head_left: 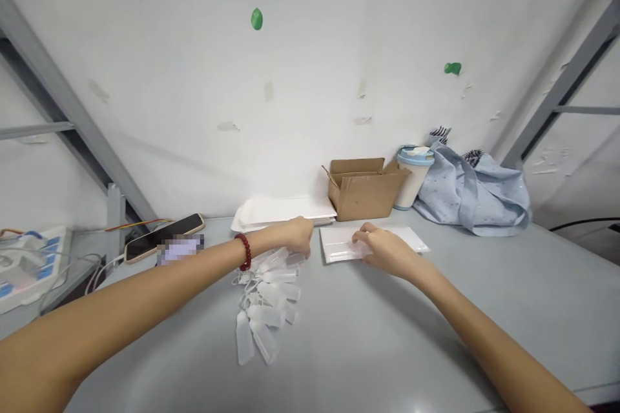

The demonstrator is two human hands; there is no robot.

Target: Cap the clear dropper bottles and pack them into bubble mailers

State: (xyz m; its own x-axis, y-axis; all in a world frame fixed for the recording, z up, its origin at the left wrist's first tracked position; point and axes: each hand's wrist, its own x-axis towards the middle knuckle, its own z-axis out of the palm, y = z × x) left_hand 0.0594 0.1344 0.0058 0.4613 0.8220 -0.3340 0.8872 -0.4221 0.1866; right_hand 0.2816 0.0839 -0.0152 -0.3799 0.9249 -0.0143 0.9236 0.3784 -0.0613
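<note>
My left hand [298, 235], a red bead bracelet [245, 251] at its wrist, is closed at the upper end of a pile of translucent white tags [271, 297] with thin loops. Its fingertips point down and away from the camera, so what is in them is hidden. Farther right, my right hand [385, 250] has its bent fingers around the near edge of a flat, shiny white packet [339, 246]. The packet lies on the grey table [339, 348]. Behind my left hand rests a stack of white sheets or envelopes [285, 210].
An open cardboard box [365, 197] stands against the wall, beside a lidded cup [411, 181] and a light blue cloth bag [477, 197]. At left lie a phone [165, 237] on a cable and a power strip [36, 264]. Grey metal posts slope at both sides.
</note>
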